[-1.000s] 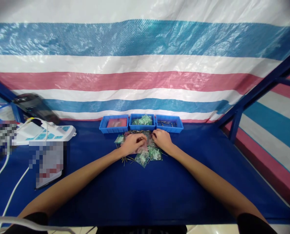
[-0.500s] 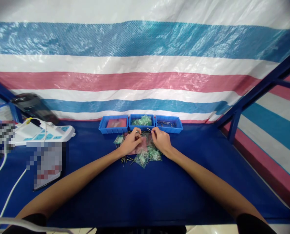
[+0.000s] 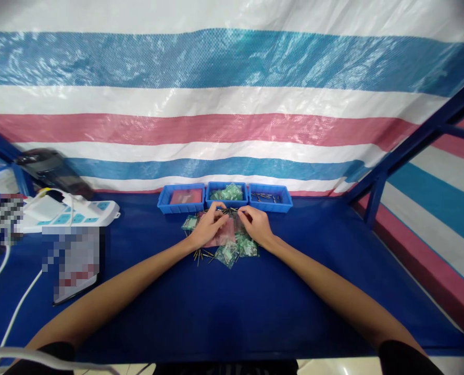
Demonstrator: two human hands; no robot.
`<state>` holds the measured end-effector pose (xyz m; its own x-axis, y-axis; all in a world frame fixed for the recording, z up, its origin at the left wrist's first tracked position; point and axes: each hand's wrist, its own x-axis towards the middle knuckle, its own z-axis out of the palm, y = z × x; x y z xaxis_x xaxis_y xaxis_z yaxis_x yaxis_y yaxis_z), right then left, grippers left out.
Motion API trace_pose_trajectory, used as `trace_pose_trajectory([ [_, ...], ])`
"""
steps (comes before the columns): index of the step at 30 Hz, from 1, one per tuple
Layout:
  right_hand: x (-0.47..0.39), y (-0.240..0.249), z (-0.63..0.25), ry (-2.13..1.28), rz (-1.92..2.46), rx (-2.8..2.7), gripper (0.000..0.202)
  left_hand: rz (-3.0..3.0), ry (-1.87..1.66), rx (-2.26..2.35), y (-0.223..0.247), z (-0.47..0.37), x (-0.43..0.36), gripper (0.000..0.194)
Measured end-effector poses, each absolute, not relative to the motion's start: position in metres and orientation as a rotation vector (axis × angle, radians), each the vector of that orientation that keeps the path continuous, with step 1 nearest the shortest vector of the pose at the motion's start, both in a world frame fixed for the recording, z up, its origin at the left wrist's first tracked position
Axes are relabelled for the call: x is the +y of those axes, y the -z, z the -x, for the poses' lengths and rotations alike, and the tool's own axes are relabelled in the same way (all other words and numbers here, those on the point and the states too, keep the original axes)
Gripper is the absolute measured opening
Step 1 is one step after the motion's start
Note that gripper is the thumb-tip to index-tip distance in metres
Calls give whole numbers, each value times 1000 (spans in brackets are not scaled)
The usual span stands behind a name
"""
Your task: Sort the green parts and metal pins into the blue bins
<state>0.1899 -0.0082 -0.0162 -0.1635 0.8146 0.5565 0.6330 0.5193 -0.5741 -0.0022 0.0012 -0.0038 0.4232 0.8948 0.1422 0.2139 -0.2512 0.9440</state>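
My left hand (image 3: 208, 229) rests at the left of a heap of small parts, its thumb and forefinger apart with nothing visible between them. At the right of the heap, my right hand (image 3: 258, 225) has its fingertips pressed together; what they hold, if anything, is too small to make out. Below and between the hands lie a pink plastic bag (image 3: 227, 233), green-tinted small bags (image 3: 246, 246) and a clear bag of metal pieces (image 3: 227, 255). Several thin brass-coloured pins (image 3: 202, 254) are scattered by my left wrist. Another little green bag (image 3: 189, 223) sits left of that hand.
Behind the heap stand three blue bins: the left bin (image 3: 180, 209) holds pink bags, the middle bin (image 3: 215, 203) green bags, the right bin (image 3: 273, 207) thin metal pins. A power strip (image 3: 99, 219), a phone-like device (image 3: 79, 265) and white cables (image 3: 19, 307) lie at left.
My right hand has shifted slightly left and its fingertips have lowered to the heap; the thin pin seen at them before is no longer distinct. My left hand has barely moved.
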Motion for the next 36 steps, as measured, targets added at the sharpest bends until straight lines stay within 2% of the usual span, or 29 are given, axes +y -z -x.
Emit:
trace_pose_trajectory([
  [4, -8, 19, -190, -234, 1145, -1928, 20, -1761, -884, 978, 5, 3, 2, 30],
  [21, -11, 21, -189, -241, 1064, -2007, 16, -1928, -867, 1021, 7, 4, 2, 26],
  [36, -9, 22, -189, -295, 1093, -2002, 25, -2063, -835, 1053, 5, 2, 2, 28],
])
